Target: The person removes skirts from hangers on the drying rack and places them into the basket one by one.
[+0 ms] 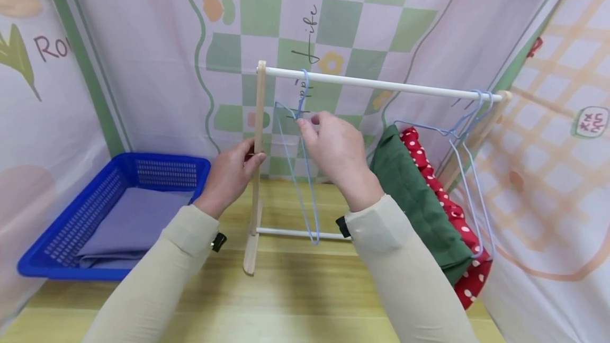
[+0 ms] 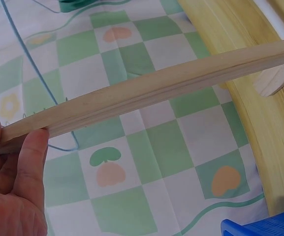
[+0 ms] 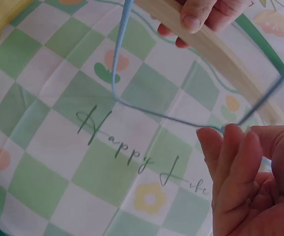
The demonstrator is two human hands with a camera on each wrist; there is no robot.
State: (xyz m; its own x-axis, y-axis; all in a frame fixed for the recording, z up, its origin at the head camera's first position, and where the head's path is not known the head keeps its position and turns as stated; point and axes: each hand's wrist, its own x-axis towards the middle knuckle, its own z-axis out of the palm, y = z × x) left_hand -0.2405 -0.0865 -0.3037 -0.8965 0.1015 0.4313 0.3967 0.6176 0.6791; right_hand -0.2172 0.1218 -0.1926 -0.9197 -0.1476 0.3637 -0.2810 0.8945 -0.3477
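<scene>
My left hand [image 1: 229,178] grips the upright wooden post [image 1: 260,105] of a small drying rack, thumb and fingers on either side of it in the left wrist view. A light blue wire clothes hanger [image 1: 311,189] hangs by its hook from the rack's white rod [image 1: 381,84], near the left end. My right hand [image 1: 335,147] pinches this hanger just below the hook, between thumb and fingertips. The hanger carries no cloth and stands turned nearly edge-on. In the right wrist view, its wire [image 3: 166,117] runs to my fingertips.
Two more blue hangers [image 1: 463,195] hang at the rod's right end, with a dark green cloth [image 1: 414,195] and a red polka-dot cloth [image 1: 472,274]. On the left stands a blue plastic basket [image 1: 71,273] holding a folded grey-purple cloth [image 1: 138,218]. A printed curtain hangs behind.
</scene>
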